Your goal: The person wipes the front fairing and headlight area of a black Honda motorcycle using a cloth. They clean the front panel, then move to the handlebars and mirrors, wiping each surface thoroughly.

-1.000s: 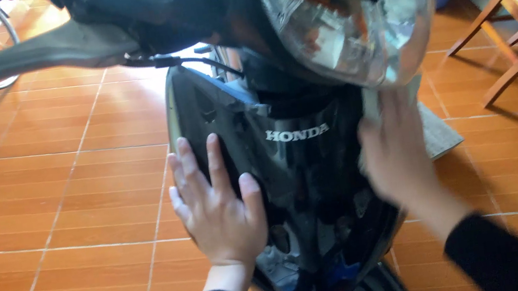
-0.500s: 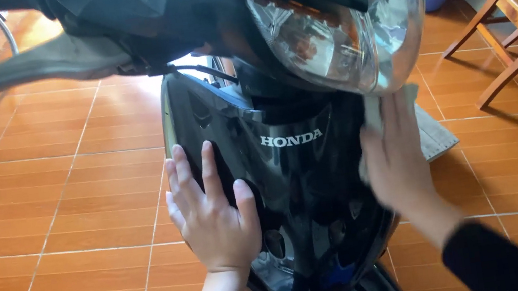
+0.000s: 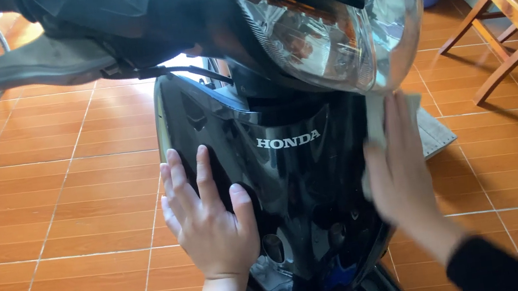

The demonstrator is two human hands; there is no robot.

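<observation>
Head camera looks down, close, at the scooter's front panel (image 3: 291, 181).
</observation>
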